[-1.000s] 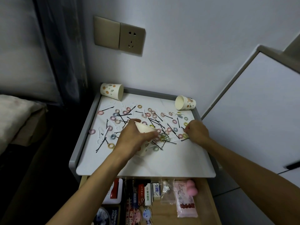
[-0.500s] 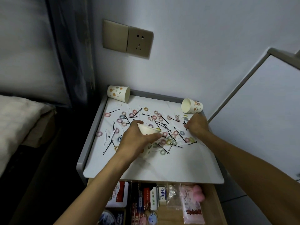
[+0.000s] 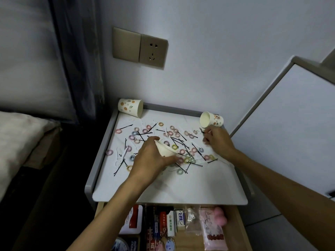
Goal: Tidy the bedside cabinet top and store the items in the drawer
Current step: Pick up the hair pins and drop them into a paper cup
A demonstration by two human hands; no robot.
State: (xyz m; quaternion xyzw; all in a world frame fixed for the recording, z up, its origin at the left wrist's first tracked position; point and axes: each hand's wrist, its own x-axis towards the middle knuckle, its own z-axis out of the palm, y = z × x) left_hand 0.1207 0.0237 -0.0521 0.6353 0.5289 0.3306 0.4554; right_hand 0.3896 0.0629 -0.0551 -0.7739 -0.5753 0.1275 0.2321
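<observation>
Grips a paper cup [image 3: 164, 150] in the left hand [image 3: 150, 158] at the centre of the frame, fingers curled round its wall, mouth tipped toward the upper right. Pinches what looks like a black hairpin [image 3: 204, 131] in the right hand [image 3: 218, 142], just below a second cup [image 3: 211, 119] lying on its side at the back right corner. Shows a third cup [image 3: 129, 106] on its side at the back left. Leaves coloured hair ties [image 3: 172, 127] and loose pins [image 3: 119, 166] strewn over the white cabinet top [image 3: 181, 189]. Has the drawer [image 3: 233, 230] open at the bottom edge, packets inside.
</observation>
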